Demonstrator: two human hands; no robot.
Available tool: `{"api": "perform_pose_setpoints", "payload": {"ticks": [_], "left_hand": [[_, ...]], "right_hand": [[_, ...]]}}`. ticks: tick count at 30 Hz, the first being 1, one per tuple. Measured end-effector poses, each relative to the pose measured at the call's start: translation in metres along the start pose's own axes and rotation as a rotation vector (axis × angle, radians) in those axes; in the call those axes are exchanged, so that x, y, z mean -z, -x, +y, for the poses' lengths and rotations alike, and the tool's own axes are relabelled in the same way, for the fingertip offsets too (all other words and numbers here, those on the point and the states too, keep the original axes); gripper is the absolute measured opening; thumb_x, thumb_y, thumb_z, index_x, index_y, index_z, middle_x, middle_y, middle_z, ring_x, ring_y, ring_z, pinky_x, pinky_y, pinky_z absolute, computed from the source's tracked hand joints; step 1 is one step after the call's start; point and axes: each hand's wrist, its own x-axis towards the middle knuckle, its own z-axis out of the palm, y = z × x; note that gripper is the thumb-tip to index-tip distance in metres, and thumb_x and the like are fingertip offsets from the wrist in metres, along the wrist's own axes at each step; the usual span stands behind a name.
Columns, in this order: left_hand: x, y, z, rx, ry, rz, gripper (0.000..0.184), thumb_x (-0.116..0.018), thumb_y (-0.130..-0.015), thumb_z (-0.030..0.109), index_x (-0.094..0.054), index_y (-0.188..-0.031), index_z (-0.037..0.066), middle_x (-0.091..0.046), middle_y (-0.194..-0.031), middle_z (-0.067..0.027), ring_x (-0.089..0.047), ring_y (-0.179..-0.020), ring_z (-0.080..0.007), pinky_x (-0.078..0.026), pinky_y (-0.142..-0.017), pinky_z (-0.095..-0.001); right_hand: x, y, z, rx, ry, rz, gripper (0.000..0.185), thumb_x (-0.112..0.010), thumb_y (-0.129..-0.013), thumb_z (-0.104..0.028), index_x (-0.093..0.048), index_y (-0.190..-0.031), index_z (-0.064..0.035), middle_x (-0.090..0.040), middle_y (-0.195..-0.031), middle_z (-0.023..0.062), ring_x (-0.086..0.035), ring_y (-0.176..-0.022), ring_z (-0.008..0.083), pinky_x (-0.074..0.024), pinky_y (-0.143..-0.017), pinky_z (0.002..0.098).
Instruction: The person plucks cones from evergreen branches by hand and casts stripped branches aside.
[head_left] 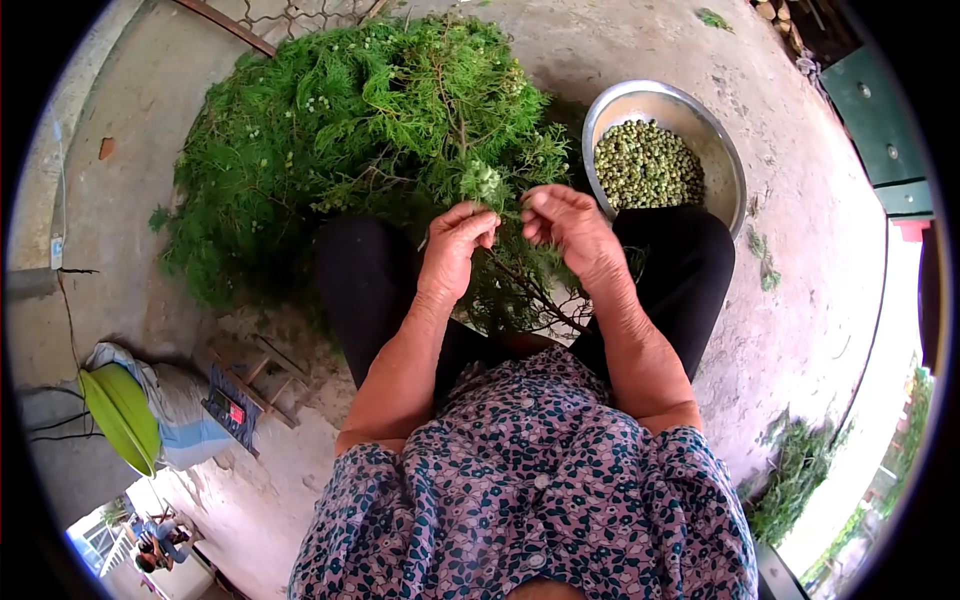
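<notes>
My left hand is closed in a pinch on a leafy conifer sprig, whose pale green cones stand up above my fingertips. Just to its right, my right hand has thumb and forefinger pressed together; whatever may be between them is too small to make out. Both hands hover over my lap, a short gap between them. Beyond them lies a big heap of cut green conifer branches, dotted with cones. A metal basin beside my right knee holds many small round green-brown cones.
Twiggy branches lie between my knees. At the left stand a small wooden stool, a grey bag and a lime-green basin. Loose sprigs lie on the concrete floor at right. A person is far off at lower left.
</notes>
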Motion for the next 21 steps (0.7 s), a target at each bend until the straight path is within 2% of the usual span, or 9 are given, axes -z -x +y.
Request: {"api": "perform_pose_setpoints", "payload": {"ticks": [1, 3, 5, 6, 9, 11, 13, 17, 21], "left_hand": [[0.003, -0.002, -0.002, -0.003, 0.077, -0.015, 0.004, -0.057, -0.077, 0.005, -0.06, -0.078, 0.002, -0.057, -0.07, -0.0043, -0.049, -0.062, -0.0125, -0.04, -0.063, -0.0252], [0.006, -0.003, -0.004, -0.019, 0.12, -0.045, 0.005, -0.055, -0.077, 0.005, -0.059, -0.078, 0.002, -0.056, -0.07, -0.006, -0.049, -0.061, -0.0136, -0.04, -0.064, -0.0273], [0.004, -0.002, -0.003, -0.006, 0.202, -0.045, 0.007, -0.055, -0.077, 0.007, -0.059, -0.078, 0.001, -0.056, -0.069, -0.006, -0.049, -0.06, -0.0137, -0.04, -0.065, -0.0281], [0.004, -0.002, -0.003, -0.008, 0.2, -0.047, 0.007, -0.055, -0.077, 0.007, -0.059, -0.078, 0.001, -0.056, -0.069, -0.006, -0.049, -0.06, -0.0137, -0.04, -0.065, -0.0281], [0.004, -0.002, -0.004, -0.019, 0.18, -0.06, 0.008, -0.055, -0.077, 0.008, -0.059, -0.077, 0.001, -0.056, -0.069, -0.0061, -0.049, -0.06, -0.014, -0.04, -0.064, -0.0278], [0.001, -0.001, -0.001, -0.005, 0.099, -0.005, 0.008, -0.055, -0.077, 0.007, -0.06, -0.077, 0.0, -0.058, -0.068, -0.0045, -0.049, -0.057, -0.0111, -0.041, -0.059, -0.0242], [0.0, 0.001, 0.0, -0.013, 0.059, -0.03, 0.009, -0.055, -0.077, 0.008, -0.06, -0.076, 0.0, -0.058, -0.067, -0.0042, -0.05, -0.058, -0.0108, -0.041, -0.059, -0.0239], [0.002, 0.001, 0.002, -0.014, -0.033, -0.068, 0.011, -0.055, -0.077, 0.009, -0.061, -0.076, 0.0, -0.058, -0.067, -0.0035, -0.05, -0.059, -0.0102, -0.041, -0.059, -0.0235], [0.005, 0.0, -0.001, -0.013, -0.064, -0.104, 0.011, -0.055, -0.076, 0.009, -0.062, -0.076, 0.0, -0.058, -0.067, -0.0033, -0.05, -0.059, -0.0101, -0.04, -0.058, -0.0233]], "right_hand": [[0.008, -0.002, -0.006, 0.081, -0.081, -0.078, 0.016, -0.054, -0.085, -0.012, -0.058, -0.095, 0.0005, -0.061, -0.075, 0.007, -0.058, -0.061, 0.0151, -0.0486, -0.059, 0.0271], [0.014, -0.006, -0.023, 0.18, -0.651, -0.047, 0.027, -0.051, -0.088, -0.021, -0.054, -0.102, 0.0022, -0.061, -0.081, 0.0088, -0.058, -0.067, 0.0177, -0.0495, -0.064, 0.0299], [0.016, -0.003, -0.037, 0.295, -0.758, -0.027, 0.041, -0.046, -0.089, -0.035, -0.05, -0.105, 0.0028, -0.06, -0.086, 0.0105, -0.058, -0.072, 0.0196, -0.0495, -0.068, 0.0316], [0.021, -0.005, -0.035, 0.288, -0.692, -0.04, 0.051, -0.04, -0.089, -0.044, -0.049, -0.106, 0.0031, -0.059, -0.087, 0.0116, -0.057, -0.073, 0.0207, -0.0491, -0.07, 0.0323], [0.016, -0.006, -0.013, 0.214, -0.1, 0.047, 0.031, -0.047, -0.09, -0.028, -0.055, -0.099, 0.0006, -0.06, -0.079, 0.008, -0.057, -0.066, 0.0155, -0.0481, -0.06, 0.0278], [-0.003, -0.003, -0.004, 0.163, 0.104, 0.09, 0.01, -0.057, -0.084, -0.011, -0.062, -0.086, -0.0022, -0.059, -0.067, 0.0042, -0.054, -0.055, 0.0101, -0.0446, -0.05, 0.023], [-0.015, -0.003, 0.006, 0.204, 0.311, 0.024, 0.014, -0.059, -0.083, -0.012, -0.062, -0.087, 0.0003, -0.059, -0.065, 0.0031, -0.052, -0.053, 0.0083, -0.0432, -0.049, 0.0218], [-0.026, 0.0, 0.011, 0.182, 0.445, 0.018, 0.02, -0.06, -0.083, -0.017, -0.06, -0.087, 0.0026, -0.058, -0.064, 0.0016, -0.049, -0.052, 0.007, -0.041, -0.049, 0.0207], [-0.028, 0.0, 0.014, 0.05, 0.311, -0.018, 0.016, -0.061, -0.081, -0.014, -0.059, -0.085, 0.002, -0.058, -0.064, 0.0023, -0.05, -0.054, 0.0076, -0.0411, -0.049, 0.0216]]}}
